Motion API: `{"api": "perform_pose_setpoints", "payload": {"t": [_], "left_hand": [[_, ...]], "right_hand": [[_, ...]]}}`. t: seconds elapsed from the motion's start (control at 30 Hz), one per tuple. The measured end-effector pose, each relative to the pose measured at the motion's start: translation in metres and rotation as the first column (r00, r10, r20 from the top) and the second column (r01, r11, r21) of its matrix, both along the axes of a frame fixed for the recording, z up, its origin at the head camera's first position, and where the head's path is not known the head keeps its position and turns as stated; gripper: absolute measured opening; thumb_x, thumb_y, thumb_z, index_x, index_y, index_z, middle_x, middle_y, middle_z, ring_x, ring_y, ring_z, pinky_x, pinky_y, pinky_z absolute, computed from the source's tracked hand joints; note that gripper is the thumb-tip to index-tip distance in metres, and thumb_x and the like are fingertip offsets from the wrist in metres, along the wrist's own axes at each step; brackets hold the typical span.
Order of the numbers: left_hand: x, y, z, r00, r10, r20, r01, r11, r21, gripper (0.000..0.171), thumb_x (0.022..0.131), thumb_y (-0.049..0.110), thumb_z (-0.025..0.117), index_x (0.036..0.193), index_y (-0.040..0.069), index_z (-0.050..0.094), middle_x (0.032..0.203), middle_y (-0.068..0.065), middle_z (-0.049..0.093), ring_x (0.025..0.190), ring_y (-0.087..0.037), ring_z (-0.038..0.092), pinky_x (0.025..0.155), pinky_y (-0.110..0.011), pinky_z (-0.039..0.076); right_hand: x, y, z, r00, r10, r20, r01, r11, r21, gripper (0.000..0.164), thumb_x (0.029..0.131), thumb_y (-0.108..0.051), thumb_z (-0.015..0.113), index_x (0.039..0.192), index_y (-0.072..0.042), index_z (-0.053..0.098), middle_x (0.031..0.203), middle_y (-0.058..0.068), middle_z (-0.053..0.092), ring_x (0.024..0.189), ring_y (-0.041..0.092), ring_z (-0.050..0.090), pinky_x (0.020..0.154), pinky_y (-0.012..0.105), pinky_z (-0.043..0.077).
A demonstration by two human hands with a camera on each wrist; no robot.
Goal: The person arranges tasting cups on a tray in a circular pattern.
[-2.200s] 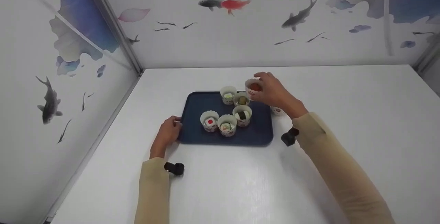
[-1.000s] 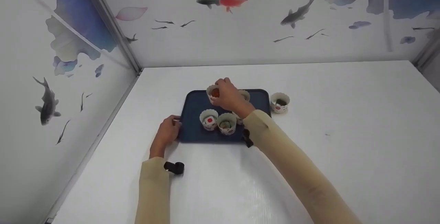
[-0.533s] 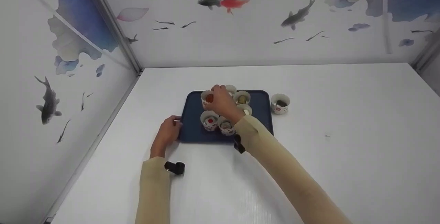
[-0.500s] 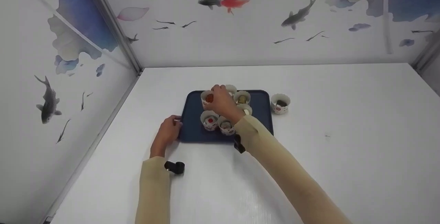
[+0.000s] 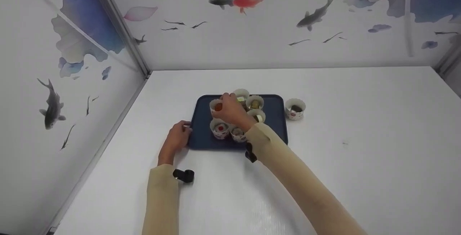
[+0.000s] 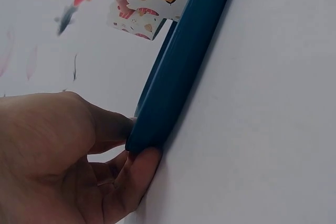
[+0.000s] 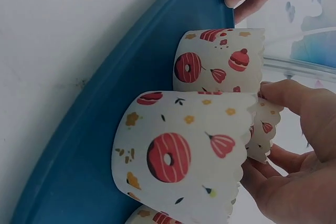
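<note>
My left hand point(image 5: 176, 137) pinches the left edge of a dark blue tray point(image 5: 201, 142); in the left wrist view, the tray edge point(image 6: 173, 82) sits between thumb and fingers. My right hand point(image 5: 233, 111) holds a patterned paper baking cup point(image 5: 213, 109) with an orange-red piece inside, at the tray's back left. In the right wrist view, the held cup's scalloped rim point(image 7: 266, 129) is between thumb and fingers, partly behind nearer cups. Just in front of it stands a cup with a white, red-centred piece point(image 5: 220, 129). Another cup point(image 5: 238, 134) is beside that one, partly covered by my wrist.
Further cups stand on the tray: one at the back point(image 5: 241, 94), one with a yellowish-brown piece point(image 5: 255, 103) and one partly hidden by my arm point(image 5: 257, 115). Off the tray's right side, a cup with a dark-topped piece point(image 5: 295, 109) stands on the white table point(image 5: 342, 184).
My right hand has carried the orange-red cup leftward from the tray's back right to its back left, then slightly toward me. The red-centred cup has shifted slightly nearer. The left hand stays put.
</note>
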State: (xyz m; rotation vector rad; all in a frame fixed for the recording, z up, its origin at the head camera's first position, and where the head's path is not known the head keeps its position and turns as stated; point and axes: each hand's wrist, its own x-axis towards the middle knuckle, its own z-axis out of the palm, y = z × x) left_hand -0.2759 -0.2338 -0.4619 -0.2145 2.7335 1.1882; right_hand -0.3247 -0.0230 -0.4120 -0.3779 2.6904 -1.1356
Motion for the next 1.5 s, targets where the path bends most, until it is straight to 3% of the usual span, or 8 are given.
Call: {"api": "perform_pose_setpoints", "payload": {"t": [0.23, 0.47, 0.7, 0.97, 1.33, 1.5], "left_hand": [[0.000, 0.001, 0.000, 1.000, 0.002, -0.011, -0.002, 1.000, -0.003, 0.041, 0.106, 0.013, 0.042, 0.144, -0.001, 0.047, 0.131, -0.024, 0.060, 0.117, -0.033, 0.060, 0.101, -0.046, 0.047], [-0.001, 0.003, -0.004, 1.000, 0.003, -0.008, -0.004, 1.000, -0.008, 0.041, 0.107, 0.015, 0.042, 0.145, 0.000, 0.046, 0.129, -0.022, 0.061, 0.109, -0.029, 0.063, 0.087, -0.039, 0.053], [0.001, 0.006, -0.003, 1.000, 0.015, 0.004, -0.015, 1.000, 0.011, 0.041, 0.107, 0.015, 0.041, 0.145, 0.001, 0.047, 0.131, -0.021, 0.061, 0.114, -0.029, 0.062, 0.095, -0.041, 0.050], [0.001, 0.004, -0.003, 1.000, 0.012, -0.010, -0.011, 1.000, 0.007, 0.041, 0.107, 0.015, 0.041, 0.145, 0.001, 0.047, 0.131, -0.022, 0.060, 0.117, -0.031, 0.060, 0.101, -0.044, 0.048], [0.001, 0.003, 0.000, 1.000, 0.010, -0.013, -0.010, 1.000, -0.008, 0.041, 0.106, 0.014, 0.042, 0.144, 0.000, 0.047, 0.128, -0.022, 0.061, 0.112, -0.030, 0.061, 0.097, -0.043, 0.048], [0.001, 0.002, -0.001, 1.000, 0.007, -0.015, -0.008, 1.000, -0.002, 0.041, 0.106, 0.013, 0.042, 0.145, -0.001, 0.046, 0.129, -0.022, 0.060, 0.115, -0.032, 0.060, 0.100, -0.045, 0.047]], "right_hand": [[0.000, 0.001, 0.002, 1.000, 0.005, 0.020, -0.005, 1.000, -0.003, 0.056, 0.093, -0.029, 0.071, 0.133, 0.003, 0.048, 0.134, 0.018, 0.046, 0.110, 0.027, 0.054, 0.096, 0.039, 0.051], [0.001, 0.002, 0.000, 1.000, 0.019, 0.018, -0.018, 1.000, -0.013, 0.057, 0.093, -0.029, 0.071, 0.133, 0.006, 0.049, 0.145, 0.025, 0.039, 0.114, 0.029, 0.057, 0.096, 0.040, 0.051], [0.000, 0.005, 0.002, 1.000, 0.020, 0.014, -0.019, 1.000, -0.013, 0.068, 0.094, -0.036, 0.070, 0.141, 0.007, 0.044, 0.147, 0.025, 0.039, 0.117, 0.030, 0.053, 0.102, 0.043, 0.048], [-0.004, 0.024, 0.017, 0.996, -0.003, -0.092, -0.005, 0.997, -0.082, 0.060, 0.098, -0.035, 0.065, 0.143, 0.001, 0.048, 0.138, 0.020, 0.048, 0.122, 0.030, 0.053, 0.106, 0.043, 0.046], [0.003, 0.062, 0.025, 0.985, -0.089, -0.151, 0.062, 0.983, -0.173, 0.043, 0.098, -0.016, 0.062, 0.137, 0.001, 0.052, 0.137, 0.019, 0.050, 0.126, 0.034, 0.052, 0.102, 0.044, 0.049], [0.008, 0.074, 0.032, 0.972, -0.102, -0.210, 0.064, 0.981, -0.185, 0.043, 0.098, -0.021, 0.065, 0.134, -0.001, 0.055, 0.136, 0.018, 0.051, 0.128, 0.034, 0.051, 0.104, 0.045, 0.048]]}}
